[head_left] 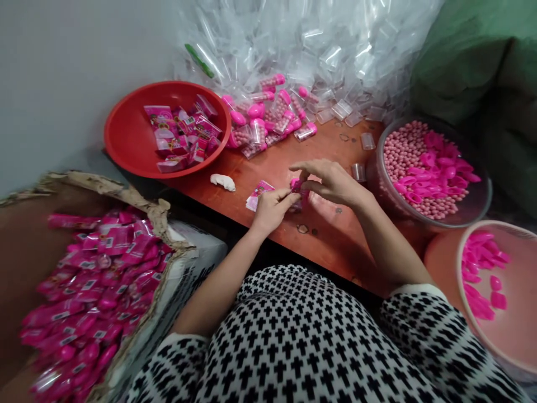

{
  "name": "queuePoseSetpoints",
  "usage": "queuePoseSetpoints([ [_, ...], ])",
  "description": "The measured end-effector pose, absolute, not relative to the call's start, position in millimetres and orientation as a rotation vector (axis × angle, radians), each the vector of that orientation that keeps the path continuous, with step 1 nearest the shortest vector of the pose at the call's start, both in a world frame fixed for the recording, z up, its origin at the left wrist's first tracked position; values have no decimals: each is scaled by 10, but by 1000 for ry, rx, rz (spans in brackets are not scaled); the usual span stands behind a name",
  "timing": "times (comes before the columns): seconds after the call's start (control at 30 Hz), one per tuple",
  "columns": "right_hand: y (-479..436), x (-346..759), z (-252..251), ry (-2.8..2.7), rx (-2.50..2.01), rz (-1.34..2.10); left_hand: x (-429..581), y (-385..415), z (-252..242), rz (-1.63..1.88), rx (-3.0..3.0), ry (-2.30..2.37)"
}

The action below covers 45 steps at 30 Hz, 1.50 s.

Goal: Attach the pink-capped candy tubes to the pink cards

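My left hand [271, 211] is closed in a pinch on a small pink-capped tube [295, 184], which has a pink printed wrapper about it. Over the tube's other side hovers my right hand [329, 180], its index finger stretched out and the other fingers loosely bent. Those lower fingertips are beside the tube; whether they touch it I cannot tell. A small stack of pink printed wrappers [263, 189] lies on the orange table, just behind my left hand. The tube's lower part is mostly hidden by the fingers.
A red bowl [126, 148] holds printed wrappers. Behind are bead-filled tubes [277, 115] and heaped clear tubes [331, 56]. At right stand a tub of pink beads [403, 151] and caps, and a pale pink basin [520, 291]. A carton [176, 268] of wrapped tubes is at left.
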State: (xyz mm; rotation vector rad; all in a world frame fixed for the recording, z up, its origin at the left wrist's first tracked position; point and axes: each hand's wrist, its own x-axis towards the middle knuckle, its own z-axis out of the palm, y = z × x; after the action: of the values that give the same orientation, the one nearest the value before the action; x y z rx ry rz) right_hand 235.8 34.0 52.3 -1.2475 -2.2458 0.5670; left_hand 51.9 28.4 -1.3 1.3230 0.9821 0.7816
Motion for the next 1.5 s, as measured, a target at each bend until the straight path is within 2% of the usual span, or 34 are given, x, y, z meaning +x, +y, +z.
queuePoseSetpoints([
  [0.1,339,2292,428,-1990,-1387,440,432,203,-26,820,1069,967],
  [0.23,173,2242,280,-1629,-1785,342,275,134,5,938,674,1015],
  [0.4,-73,2059,125,-1699,-2264,410,186,103,49,1040,375,1014],
  [0.53,-54,1912,22,-1687,-2377,341,181,93,29,1046,365,1023],
  [0.7,88,1858,7,-1734,-2393,297,139,97,-23,1035,342,1042],
  [0.83,149,1929,-20,-1709,-2370,443,136,112,-25,999,237,1021],
  [1.13,-411,1694,49,-1100,-1509,1251,216,154,-75,1082,-45,937],
  [1.37,-577,1416,-17,-1166,-1534,1082,315,102,-73,1080,-58,883],
  [1.5,-525,1411,-33,-1106,-1500,1137,339,42,-34,1075,54,887],
])
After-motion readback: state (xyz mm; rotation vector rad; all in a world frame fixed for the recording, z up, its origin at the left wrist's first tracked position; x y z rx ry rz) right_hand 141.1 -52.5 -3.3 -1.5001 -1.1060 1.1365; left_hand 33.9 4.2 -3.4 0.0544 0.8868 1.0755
